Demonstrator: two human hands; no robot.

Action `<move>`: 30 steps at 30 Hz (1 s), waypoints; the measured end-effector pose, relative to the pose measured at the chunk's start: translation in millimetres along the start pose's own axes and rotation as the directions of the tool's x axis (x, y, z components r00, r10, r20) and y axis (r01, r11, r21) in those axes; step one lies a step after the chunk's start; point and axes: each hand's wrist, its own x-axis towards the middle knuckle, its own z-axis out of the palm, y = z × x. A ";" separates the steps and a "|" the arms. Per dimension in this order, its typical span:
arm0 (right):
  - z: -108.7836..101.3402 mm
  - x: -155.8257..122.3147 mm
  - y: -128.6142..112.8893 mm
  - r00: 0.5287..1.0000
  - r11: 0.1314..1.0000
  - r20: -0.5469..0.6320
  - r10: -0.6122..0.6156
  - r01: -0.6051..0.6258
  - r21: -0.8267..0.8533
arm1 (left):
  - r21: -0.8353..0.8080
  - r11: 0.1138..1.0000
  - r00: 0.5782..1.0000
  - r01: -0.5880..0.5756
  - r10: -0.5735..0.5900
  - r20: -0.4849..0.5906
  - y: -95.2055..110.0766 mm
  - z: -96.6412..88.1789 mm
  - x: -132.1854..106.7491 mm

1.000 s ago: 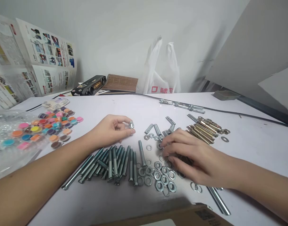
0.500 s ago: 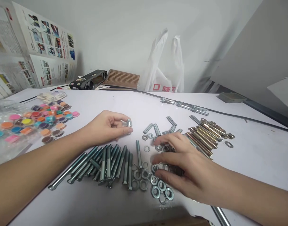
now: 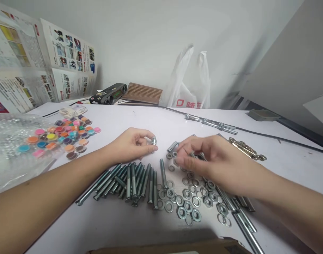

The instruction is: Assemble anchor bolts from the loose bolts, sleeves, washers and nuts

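My left hand (image 3: 132,145) rests on the white table (image 3: 140,116) with its fingers pinched on the head of a silver bolt (image 3: 153,141). My right hand (image 3: 206,160) hovers just above the table to the right of it, fingers curled together in a pinch on something small that I cannot make out. Below both hands lies a row of long silver bolts (image 3: 129,180). A scatter of nuts and washers (image 3: 189,201) lies under and in front of my right hand. Short sleeves (image 3: 172,146) lie between the two hands.
Coloured round caps (image 3: 63,135) and a clear plastic bag (image 3: 13,148) sit at the left. Brass-coloured anchors (image 3: 246,148) lie right of my right hand, long rods (image 3: 243,222) near the front right. A white carrier bag (image 3: 189,88), a black cable (image 3: 283,138) and a cardboard edge (image 3: 177,247) border the table.
My right hand has lifted off the pile of nuts and washers and moved up and left toward my left hand, fingers now pinched. My left hand has stayed on the bolt.
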 end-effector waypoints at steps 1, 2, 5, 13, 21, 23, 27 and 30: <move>-1.9 7.9 -8.4 0.999 0.998 0.011 0.046 -0.047 0.037 | 0.001 1.000 1.000 -0.005 0.005 0.001 0.2 -0.3 0.0; -2.4 17.3 -16.4 0.998 0.996 0.004 0.069 -0.069 0.057 | 0.004 1.000 1.000 -0.013 0.013 0.002 0.1 -0.7 0.0; 4.1 48.7 -31.5 0.996 0.999 -0.091 0.014 -0.010 0.039 | 0.024 0.999 0.999 -0.045 0.045 0.024 -2.2 -3.0 -0.1; 22.5 81.5 -8.4 0.995 0.977 -0.104 0.011 0.011 0.211 | -0.003 0.992 0.988 -0.128 0.127 0.092 -6.0 -6.2 1.7; 21.4 77.0 -8.4 0.997 0.947 -0.072 0.018 0.006 0.320 | -0.005 0.994 0.990 -0.112 0.112 0.088 -5.6 -6.0 -0.4; 21.5 75.4 -10.3 0.999 0.948 -0.054 0.006 0.011 0.319 | 0.003 0.993 0.990 -0.114 0.113 0.090 -6.2 -6.0 -0.2; 23.4 73.1 -10.5 0.981 0.965 -0.099 -0.166 0.182 0.186 | 0.011 0.993 0.991 -0.119 0.118 0.069 -7.2 -5.7 0.4; 24.0 73.0 -7.8 0.909 0.909 -0.116 -0.400 0.410 0.079 | 0.023 0.991 0.990 -0.130 0.129 0.057 -6.8 -5.1 -0.5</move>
